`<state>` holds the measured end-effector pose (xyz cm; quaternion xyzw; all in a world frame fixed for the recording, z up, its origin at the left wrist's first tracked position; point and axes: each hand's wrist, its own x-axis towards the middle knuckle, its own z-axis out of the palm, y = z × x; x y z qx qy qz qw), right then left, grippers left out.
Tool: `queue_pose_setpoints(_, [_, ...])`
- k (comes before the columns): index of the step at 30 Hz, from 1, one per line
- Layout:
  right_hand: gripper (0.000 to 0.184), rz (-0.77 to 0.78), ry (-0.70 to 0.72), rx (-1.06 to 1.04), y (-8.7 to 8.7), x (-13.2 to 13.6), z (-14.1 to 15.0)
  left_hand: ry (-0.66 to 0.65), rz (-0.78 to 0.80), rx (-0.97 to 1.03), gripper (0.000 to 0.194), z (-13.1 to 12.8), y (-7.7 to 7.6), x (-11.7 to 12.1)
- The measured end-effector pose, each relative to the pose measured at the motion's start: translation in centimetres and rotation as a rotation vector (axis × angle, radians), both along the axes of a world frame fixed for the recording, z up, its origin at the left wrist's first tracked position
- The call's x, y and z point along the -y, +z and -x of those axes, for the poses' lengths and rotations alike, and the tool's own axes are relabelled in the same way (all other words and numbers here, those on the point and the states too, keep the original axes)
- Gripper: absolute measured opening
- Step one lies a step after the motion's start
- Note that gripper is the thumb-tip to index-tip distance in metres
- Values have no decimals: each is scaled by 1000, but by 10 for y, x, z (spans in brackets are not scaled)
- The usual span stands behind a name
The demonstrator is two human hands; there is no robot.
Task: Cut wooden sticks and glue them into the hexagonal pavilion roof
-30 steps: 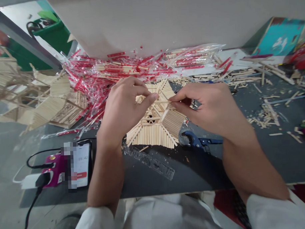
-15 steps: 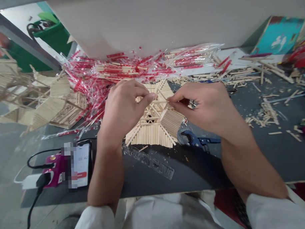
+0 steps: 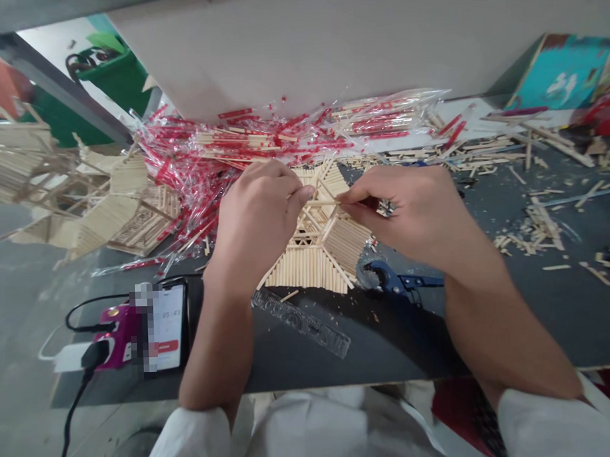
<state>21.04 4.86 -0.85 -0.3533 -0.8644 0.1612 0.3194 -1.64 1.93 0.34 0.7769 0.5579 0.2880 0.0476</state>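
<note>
A thin pale wooden stick (image 3: pixel 323 203) spans the gap between my hands, above a model built of sticks (image 3: pixel 309 270) with slatted, roof-like panels round an open lattice middle. My right hand (image 3: pixel 409 208) pinches the stick's right end between thumb and fingertips. At its left end, my left hand (image 3: pixel 259 220) is closed, the thumb close against the stick; the other fingertips are hidden behind it. Just in front of the model lies a clear plastic ruler (image 3: pixel 303 322). Blue-handled cutters (image 3: pixel 399 282) rest below my right hand.
Red-and-clear plastic wrappers with sticks (image 3: pixel 192 149) heap along the back. Another stick structure (image 3: pixel 92 219) stands at left. A phone (image 3: pixel 171 326) and a purple power adapter (image 3: pixel 116 335) with cables lie at front left. Stick offcuts (image 3: pixel 542 227) litter the right side.
The view has shifted slightly, so things on the left appear a little further right. Both hands stay over the model with the stick between them, in nearly the same pose.
</note>
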Motion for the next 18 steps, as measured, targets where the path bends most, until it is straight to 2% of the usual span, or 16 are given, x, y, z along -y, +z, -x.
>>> queue_pose_setpoints(8, [16,6,19,-16,1,0,0,-3,3,4,25,9,-1,-2])
queue_pose_setpoints(12, [17,-2,24,-1,1,0,0,-14,-21,77,21,13,0,-3])
queue_pose_setpoints(18, [15,-18,25,-6,1,0,0,-38,39,169,11,14,0,-4])
